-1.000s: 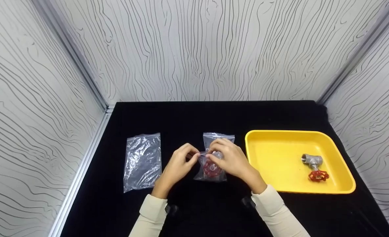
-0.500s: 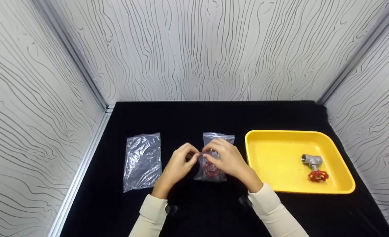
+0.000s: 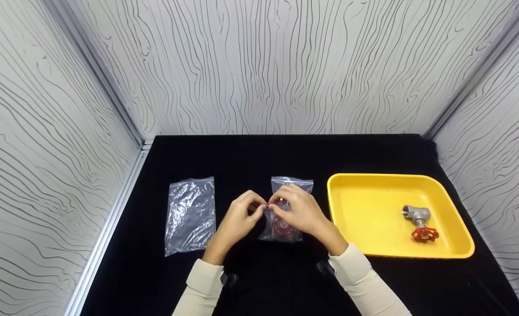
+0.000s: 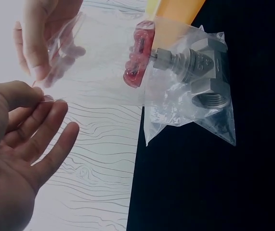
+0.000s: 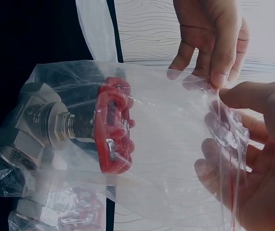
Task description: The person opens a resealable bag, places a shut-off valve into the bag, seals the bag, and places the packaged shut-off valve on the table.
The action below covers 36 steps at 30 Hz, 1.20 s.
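A clear zip bag (image 5: 161,115) with a red-striped seal hangs between my hands. Inside it is a metal valve (image 4: 209,72) with a red handwheel (image 5: 113,127), at the bag's bottom. My left hand (image 3: 237,221) pinches one corner of the bag's top edge between thumb and fingers. Right beside it, my right hand (image 3: 302,211) pinches the same edge, thumb in front and fingers behind the film. The two hands' fingertips nearly meet. Behind the held bag lies a second zip bag (image 3: 291,181), partly hidden; a bagged valve (image 5: 36,207) shows low in the right wrist view.
A flat zip bag (image 3: 190,217) lies on the black cloth (image 3: 241,158) to the left. On the right stands a yellow tray (image 3: 364,210), with a loose valve (image 3: 419,217) with a red handwheel in it. Patterned panels (image 3: 259,66) enclose the table.
My right hand has slid left along the bag's top edge, up to my left hand's fingertips. The left hand has stayed in place, pinching the corner.
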{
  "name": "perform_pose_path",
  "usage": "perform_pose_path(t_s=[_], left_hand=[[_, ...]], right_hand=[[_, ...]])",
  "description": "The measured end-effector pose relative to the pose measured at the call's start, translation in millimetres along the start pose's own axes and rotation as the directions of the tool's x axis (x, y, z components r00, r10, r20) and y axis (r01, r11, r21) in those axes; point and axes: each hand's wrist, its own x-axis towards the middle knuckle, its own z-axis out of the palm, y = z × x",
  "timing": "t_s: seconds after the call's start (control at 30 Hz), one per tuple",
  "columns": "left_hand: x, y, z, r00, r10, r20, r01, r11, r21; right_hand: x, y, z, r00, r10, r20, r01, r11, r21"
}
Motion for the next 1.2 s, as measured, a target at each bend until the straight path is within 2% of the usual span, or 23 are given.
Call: perform_pose_path(t_s=[0.63, 0.83, 1.03, 1.2], left_hand=[[-1.2, 1.1, -0.4, 1.000, -0.013, 0.019, 0.014, 1.000, -0.019], [-1.5, 1.5, 0.8, 1.000, -0.004, 0.004, 0.004, 1.000, -0.006], [0.7, 3.2, -0.4, 0.999, 0.032, 0.010, -0.032, 0.999, 0.008], [1.2, 1.7, -0.7, 0.999, 0.035, 0.009, -0.035, 0.999, -0.010]], right_hand=[[0.3, -1.5, 1.0, 0.999, 0.028, 0.020, -0.029, 0.999, 0.023], [0.2, -2.2, 0.6, 0.999, 0.028, 0.022, -0.029, 0.999, 0.027], [1.8, -4.3, -1.0, 0.998, 0.040, 0.039, -0.042, 0.999, 0.031], [2.2, -3.3, -2.0, 0.998, 0.043, 0.051, -0.046, 0.998, 0.048]])
